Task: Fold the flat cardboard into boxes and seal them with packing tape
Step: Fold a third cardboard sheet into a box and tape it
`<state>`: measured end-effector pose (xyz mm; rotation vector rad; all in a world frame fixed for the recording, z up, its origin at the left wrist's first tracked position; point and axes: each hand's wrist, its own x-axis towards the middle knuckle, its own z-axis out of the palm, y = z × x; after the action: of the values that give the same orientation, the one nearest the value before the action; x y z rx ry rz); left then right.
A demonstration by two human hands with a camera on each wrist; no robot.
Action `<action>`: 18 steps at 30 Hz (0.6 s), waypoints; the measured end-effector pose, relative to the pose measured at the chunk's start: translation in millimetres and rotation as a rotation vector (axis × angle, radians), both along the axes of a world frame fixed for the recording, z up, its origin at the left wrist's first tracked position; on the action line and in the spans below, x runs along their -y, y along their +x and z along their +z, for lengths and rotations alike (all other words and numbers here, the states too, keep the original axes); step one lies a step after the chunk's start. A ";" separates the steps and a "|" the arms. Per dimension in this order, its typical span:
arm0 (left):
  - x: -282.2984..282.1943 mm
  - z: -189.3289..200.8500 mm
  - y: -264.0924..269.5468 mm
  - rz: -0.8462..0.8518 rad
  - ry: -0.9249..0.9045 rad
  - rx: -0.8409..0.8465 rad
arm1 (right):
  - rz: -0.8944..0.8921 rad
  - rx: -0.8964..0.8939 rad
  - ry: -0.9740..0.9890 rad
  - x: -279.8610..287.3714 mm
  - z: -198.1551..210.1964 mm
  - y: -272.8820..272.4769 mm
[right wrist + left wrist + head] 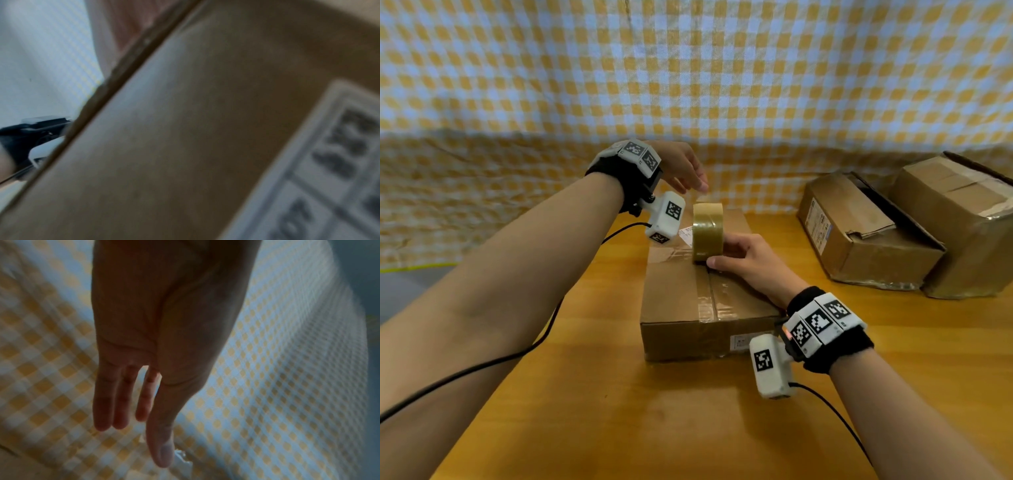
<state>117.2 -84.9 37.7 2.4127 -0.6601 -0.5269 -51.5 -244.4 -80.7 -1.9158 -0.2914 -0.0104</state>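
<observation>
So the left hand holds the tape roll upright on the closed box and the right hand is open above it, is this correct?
The hands are swapped. In the head view the right hand holds the tape roll upright on the closed box, and the left hand is open above it.

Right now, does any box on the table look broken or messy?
Yes. The nearer box on the right has a torn, ragged top flap and crumpled tape along its bottom edge. The box in the middle looks tidy, with the tape roll standing on it, held by the right hand.
</observation>
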 end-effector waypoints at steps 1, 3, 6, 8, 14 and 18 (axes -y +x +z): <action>0.7 -0.2 0.9 0.010 0.002 -0.004 | -0.001 -0.001 0.016 0.4 -0.1 0.9; 2.8 -1.9 2.4 0.024 -0.005 -0.005 | 0.002 -0.003 0.058 0.8 0.0 0.9; 5.8 -7.0 3.9 0.039 -0.016 -0.009 | 0.017 -0.002 0.104 0.5 -1.2 1.0; 7.6 -11.6 6.6 0.051 -0.027 -0.007 | 0.024 0.000 0.125 0.3 -1.6 1.0; 10.9 -29.5 15.9 0.102 -0.083 0.049 | 0.010 0.017 0.174 0.3 -1.5 2.0; 11.1 -30.9 25.1 0.229 -0.179 0.176 | 0.006 -0.013 0.286 2.5 -1.6 1.5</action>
<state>142.3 -96.0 6.8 2.3406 -0.4724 -0.1554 -50.0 -246.9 -82.3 -1.6306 -0.2715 -0.0337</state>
